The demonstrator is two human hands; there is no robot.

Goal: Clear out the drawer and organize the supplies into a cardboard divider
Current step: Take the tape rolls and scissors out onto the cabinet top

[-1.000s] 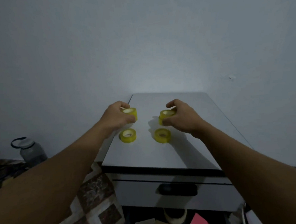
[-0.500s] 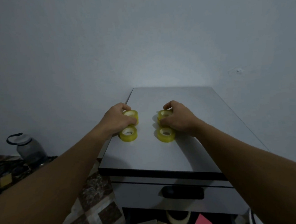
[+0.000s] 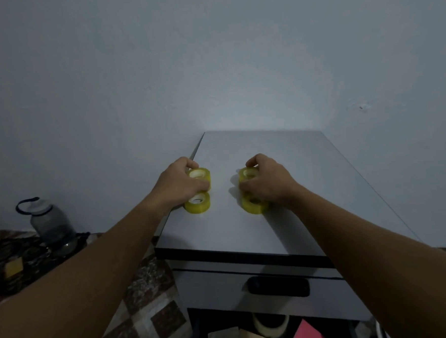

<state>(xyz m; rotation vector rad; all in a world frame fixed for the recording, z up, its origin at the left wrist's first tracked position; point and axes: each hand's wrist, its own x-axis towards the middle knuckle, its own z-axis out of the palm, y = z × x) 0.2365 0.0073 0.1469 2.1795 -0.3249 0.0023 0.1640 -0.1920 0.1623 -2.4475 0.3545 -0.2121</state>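
Lowered since 1 second ago, left hand (image 3: 177,185) grips far-left tape roll (image 3: 200,176), right hand (image 3: 270,182) grips far-right tape roll (image 3: 246,173), just behind near-left roll (image 3: 197,203) and near-right roll (image 3: 255,207) on the cabinet top (image 3: 247,233).

1 wide-angle view from the person's head, facing forward and down across the pale grey flat cabinet top (image 3: 299,216) toward the plain bluish-grey wall (image 3: 208,51); close in, the left hand (image 3: 179,185) and right hand (image 3: 271,182) at arm's reach mid-frame.
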